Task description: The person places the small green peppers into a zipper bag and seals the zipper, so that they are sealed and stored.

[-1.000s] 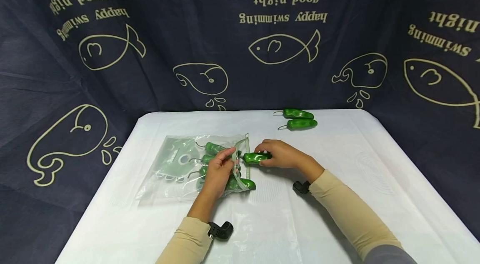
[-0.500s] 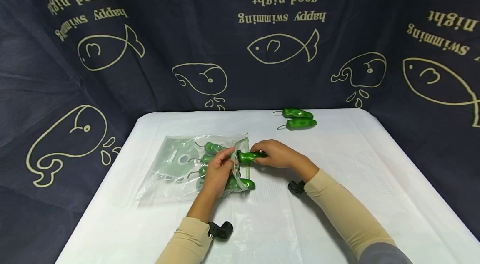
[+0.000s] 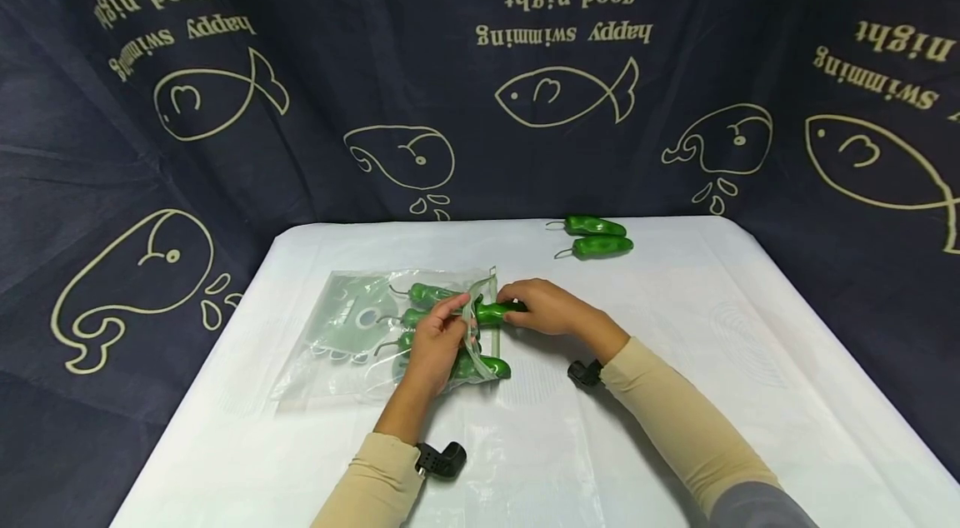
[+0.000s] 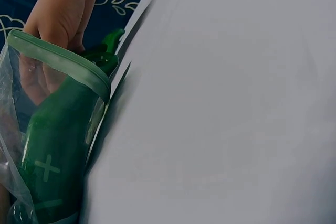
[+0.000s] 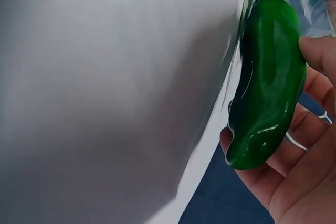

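Peppers (image 3: 426, 295) are lying in the bag (image 3: 337, 324); we are pinching its mouth in our left hand (image 3: 437, 345), holding another pepper (image 3: 490, 313) there in our right hand (image 3: 547, 308), two more (image 3: 602, 246) waiting near the counter's (image 3: 555, 445) far edge

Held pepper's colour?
The held pepper is plain glossy green, clearest in the right wrist view.

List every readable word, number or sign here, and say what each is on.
"good night": dark cloth, upside down, twice whole; at the picture's right edge only "night" shows.
"happy swimming": same cloth, upside down, twice whole; at that edge only "swimming".
"+": plastic bag, in the left wrist view.
Bag's other lettering: too small to read.
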`<move>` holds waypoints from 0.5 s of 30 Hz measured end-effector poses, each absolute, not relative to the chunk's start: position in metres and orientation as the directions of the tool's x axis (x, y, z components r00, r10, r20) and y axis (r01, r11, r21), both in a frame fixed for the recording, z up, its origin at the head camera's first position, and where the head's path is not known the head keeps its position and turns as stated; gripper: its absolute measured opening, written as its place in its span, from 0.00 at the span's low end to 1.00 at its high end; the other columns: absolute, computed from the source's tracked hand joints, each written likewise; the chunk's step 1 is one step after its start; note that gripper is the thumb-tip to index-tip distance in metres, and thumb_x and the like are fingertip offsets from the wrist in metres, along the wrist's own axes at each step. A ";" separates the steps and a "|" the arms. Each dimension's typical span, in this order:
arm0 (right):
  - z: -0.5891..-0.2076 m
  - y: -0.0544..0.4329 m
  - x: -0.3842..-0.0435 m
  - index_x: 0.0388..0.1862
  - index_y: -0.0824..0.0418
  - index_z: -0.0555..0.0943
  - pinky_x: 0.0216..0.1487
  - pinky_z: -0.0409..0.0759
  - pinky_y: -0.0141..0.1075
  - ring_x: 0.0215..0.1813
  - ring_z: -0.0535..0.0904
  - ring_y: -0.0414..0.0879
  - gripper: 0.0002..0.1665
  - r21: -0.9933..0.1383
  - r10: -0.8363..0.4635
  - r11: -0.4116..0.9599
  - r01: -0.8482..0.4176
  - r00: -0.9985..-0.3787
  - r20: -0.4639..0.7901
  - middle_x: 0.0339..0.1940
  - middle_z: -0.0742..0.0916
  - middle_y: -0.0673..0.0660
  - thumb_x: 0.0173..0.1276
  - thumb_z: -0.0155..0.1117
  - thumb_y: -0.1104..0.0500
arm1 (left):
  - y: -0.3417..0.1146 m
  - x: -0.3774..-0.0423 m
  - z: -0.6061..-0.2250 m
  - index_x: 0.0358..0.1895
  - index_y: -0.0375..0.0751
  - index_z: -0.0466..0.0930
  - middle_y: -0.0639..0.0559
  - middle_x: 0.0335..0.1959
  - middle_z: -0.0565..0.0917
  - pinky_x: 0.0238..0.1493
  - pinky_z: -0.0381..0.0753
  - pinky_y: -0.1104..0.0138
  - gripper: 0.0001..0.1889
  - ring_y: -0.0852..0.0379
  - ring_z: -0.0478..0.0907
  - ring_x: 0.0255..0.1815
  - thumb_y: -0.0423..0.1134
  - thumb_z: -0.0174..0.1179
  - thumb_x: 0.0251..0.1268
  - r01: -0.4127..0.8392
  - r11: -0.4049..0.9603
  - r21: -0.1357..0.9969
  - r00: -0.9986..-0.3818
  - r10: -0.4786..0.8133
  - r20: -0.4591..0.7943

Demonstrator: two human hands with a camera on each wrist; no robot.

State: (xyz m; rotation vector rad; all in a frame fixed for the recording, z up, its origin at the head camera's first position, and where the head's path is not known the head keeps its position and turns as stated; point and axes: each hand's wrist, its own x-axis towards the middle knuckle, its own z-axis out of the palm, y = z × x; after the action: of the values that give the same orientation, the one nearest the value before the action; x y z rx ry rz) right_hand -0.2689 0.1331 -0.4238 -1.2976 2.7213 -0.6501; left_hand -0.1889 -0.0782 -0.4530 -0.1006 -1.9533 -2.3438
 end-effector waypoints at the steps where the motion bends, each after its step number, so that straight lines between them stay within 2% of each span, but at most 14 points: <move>1: -0.424 0.133 -0.269 0.51 0.56 0.83 0.45 0.77 0.40 0.42 0.79 0.43 0.12 -0.402 -0.754 0.558 -0.726 -0.645 0.120 0.44 0.84 0.47 0.72 0.62 0.56 | -0.078 -0.189 -0.453 0.64 0.27 0.74 0.41 0.62 0.73 0.33 0.80 0.75 0.24 0.59 0.77 0.39 0.19 0.50 0.64 0.108 -0.180 0.978 -0.994 -0.024 0.106; 8: -0.426 0.130 -0.272 0.54 0.58 0.82 0.48 0.77 0.40 0.44 0.79 0.43 0.14 -0.424 -0.757 0.558 -0.713 -0.647 0.091 0.46 0.84 0.49 0.72 0.59 0.60 | -0.080 -0.188 -0.450 0.62 0.30 0.77 0.43 0.61 0.75 0.31 0.78 0.76 0.24 0.59 0.77 0.37 0.20 0.51 0.61 0.117 -0.147 0.982 -0.993 -0.047 0.111; 15: -0.428 0.129 -0.273 0.59 0.61 0.80 0.54 0.77 0.43 0.51 0.79 0.46 0.18 -0.435 -0.770 0.543 -0.718 -0.632 0.082 0.52 0.84 0.55 0.71 0.56 0.64 | -0.078 -0.188 -0.452 0.63 0.25 0.74 0.40 0.61 0.73 0.32 0.80 0.74 0.24 0.59 0.78 0.39 0.19 0.50 0.63 0.113 -0.182 0.977 -0.994 -0.024 0.110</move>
State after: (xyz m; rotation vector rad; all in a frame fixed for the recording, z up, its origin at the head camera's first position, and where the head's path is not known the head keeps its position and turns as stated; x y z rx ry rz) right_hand -0.2727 0.1291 -0.4275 -1.2857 2.6539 -0.6640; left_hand -0.1880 -0.0776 -0.4515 -0.1056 -1.9496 -2.3461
